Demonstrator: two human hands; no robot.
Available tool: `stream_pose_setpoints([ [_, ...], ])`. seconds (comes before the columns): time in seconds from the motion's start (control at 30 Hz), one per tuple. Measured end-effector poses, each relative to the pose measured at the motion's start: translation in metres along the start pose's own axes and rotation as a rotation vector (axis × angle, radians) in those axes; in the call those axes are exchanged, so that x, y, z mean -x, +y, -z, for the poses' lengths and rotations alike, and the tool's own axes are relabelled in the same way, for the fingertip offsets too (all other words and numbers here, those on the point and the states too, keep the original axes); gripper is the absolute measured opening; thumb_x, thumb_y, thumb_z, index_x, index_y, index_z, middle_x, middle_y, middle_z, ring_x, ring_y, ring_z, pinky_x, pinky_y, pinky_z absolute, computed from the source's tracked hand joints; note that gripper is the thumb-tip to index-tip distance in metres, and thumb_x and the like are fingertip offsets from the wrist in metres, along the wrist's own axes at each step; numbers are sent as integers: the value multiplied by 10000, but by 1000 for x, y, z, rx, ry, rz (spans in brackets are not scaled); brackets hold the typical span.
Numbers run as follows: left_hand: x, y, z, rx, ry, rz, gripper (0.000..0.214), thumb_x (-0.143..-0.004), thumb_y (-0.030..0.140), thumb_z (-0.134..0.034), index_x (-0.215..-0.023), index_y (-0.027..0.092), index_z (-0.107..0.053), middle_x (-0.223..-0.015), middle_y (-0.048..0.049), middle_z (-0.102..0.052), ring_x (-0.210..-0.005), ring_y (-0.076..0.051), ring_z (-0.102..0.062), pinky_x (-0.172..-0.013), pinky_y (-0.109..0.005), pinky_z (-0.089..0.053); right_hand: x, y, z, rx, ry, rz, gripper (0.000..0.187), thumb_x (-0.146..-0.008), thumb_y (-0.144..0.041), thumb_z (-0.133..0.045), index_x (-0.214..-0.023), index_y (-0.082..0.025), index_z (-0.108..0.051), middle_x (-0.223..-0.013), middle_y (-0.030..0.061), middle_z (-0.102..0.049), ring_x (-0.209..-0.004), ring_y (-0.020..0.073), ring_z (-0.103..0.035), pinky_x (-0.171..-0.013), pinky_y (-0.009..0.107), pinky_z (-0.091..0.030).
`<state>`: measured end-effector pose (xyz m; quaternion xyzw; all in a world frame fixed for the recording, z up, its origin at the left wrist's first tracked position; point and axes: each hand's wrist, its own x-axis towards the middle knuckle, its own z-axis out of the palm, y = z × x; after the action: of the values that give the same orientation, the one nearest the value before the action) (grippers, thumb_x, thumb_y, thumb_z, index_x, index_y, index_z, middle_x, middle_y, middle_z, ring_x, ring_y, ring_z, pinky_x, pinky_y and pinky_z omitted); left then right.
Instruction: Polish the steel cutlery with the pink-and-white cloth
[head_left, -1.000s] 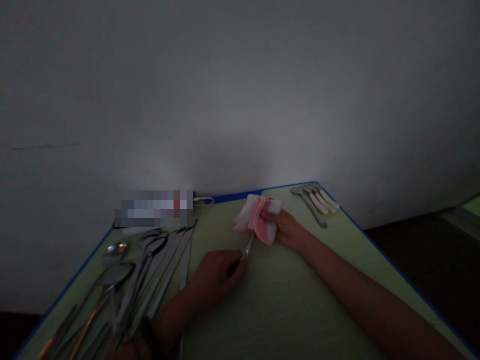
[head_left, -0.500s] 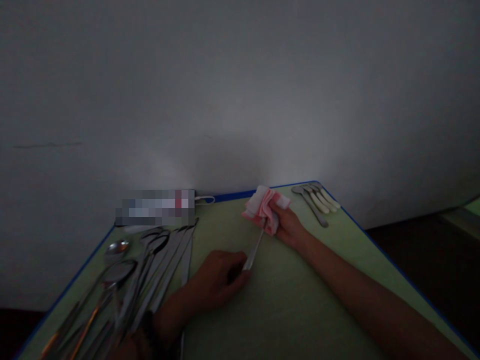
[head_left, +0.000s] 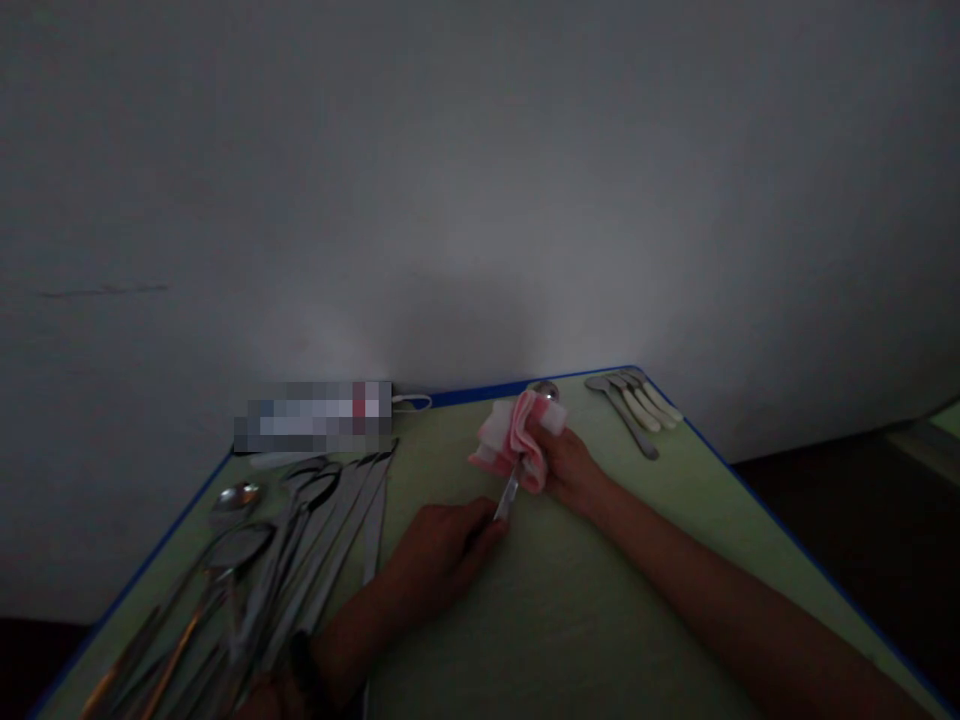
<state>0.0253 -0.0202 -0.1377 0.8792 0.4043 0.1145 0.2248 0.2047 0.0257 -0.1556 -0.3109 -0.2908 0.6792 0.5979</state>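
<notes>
at a dim green table [head_left: 600, 620], the left hand [head_left: 442, 555] closes around a spoon [head_left: 511, 490] handle while the right hand [head_left: 574, 465] pinches a pink-and-white cloth [head_left: 514, 440] wrapped around its stem, bowl poking out beyond; more cutlery [head_left: 300, 540] lies left

Head-worn camera looks forward and down over the table [head_left: 600, 620], near.

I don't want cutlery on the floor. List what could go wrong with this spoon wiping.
1. The spoon is held only at its handle end by the left hand; a hard pull of the pink cloth in the right hand might slip it loose.
2. The left forearm lies beside the cutlery pile and could nudge pieces toward the table edge.
3. Dim light may hide missed smears.
</notes>
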Motion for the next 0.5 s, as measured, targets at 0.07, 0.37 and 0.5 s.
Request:
stream_pose_setpoints([
  [0.07,1,0,3,70,7,-7,274,-907,329,-325,-709,186,-450,-578,43,-468,-522,-107,-468,-507,-211,-286,-1,1,0,-15,59,11,320,-643,-395,-711,-846,-166,-618,-765,16,-674,-675,137,-613,-701,282,-487],
  [0.37,9,-3,1,138,-4,-133,238,-815,243,-418,-592,180,-363,-527,73,-321,-476,-70,-357,-495,-204,-246,-11,7,6,13,179,151,265,-683,-361,-673,-878,-190,-620,-855,21,-687,-774,153,-629,-741,291,-482],
  [0.5,6,-2,2,179,26,-32,282,-881,312,-348,-644,176,-415,-553,62,-371,-499,-84,-399,-484,-203,-253,-8,0,4,-40,102,92,264,-647,-289,-709,-869,-177,-623,-858,28,-694,-765,155,-634,-761,299,-487],
])
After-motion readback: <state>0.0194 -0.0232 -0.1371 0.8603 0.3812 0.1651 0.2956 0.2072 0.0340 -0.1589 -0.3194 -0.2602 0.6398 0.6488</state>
